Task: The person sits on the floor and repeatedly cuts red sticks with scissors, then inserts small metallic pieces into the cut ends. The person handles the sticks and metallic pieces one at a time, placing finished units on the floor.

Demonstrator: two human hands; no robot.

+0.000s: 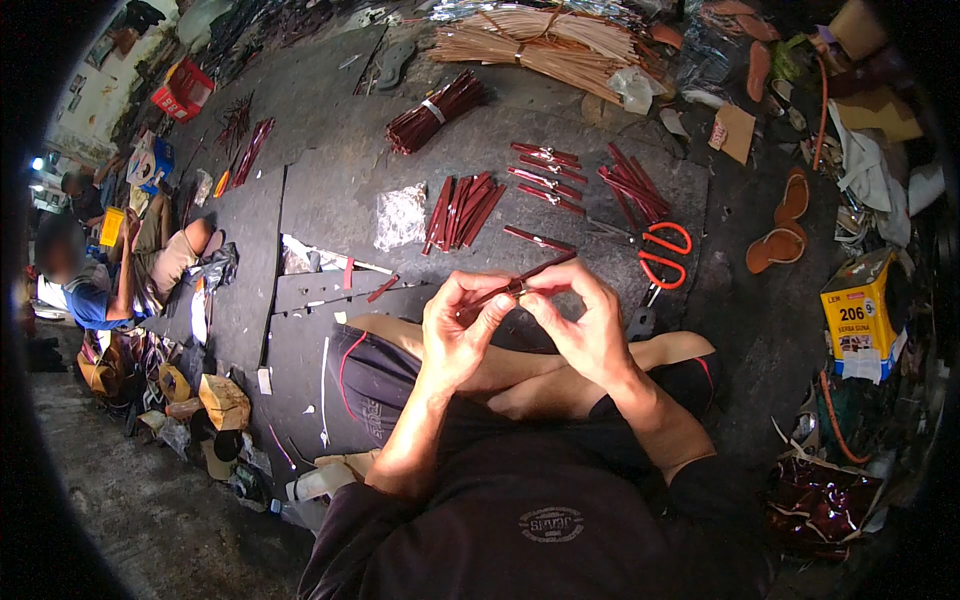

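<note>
Between my two hands is a narrow dark red strap (548,268), with a small shiny metal piece near its middle. My left hand (458,325) pinches one end, while the fingertips of my right hand (582,330) close on it by the metal piece. Just beyond my hands lies a single strap with a silvery fitting (540,240). Farther off, several similar straps (547,178) lie in a row, each with a silvery fitting. Plain dark red strips form one pile (463,212) to their left and another (635,187) to their right.
Orange-handled scissors (665,257) lie right of the strips. A clear plastic bag (400,216) of small shiny pieces sits left, below a tied dark red bundle (435,110). Tan strips (540,45) lie at the back, sandals (777,247) at right. Another person (110,270) sits far left.
</note>
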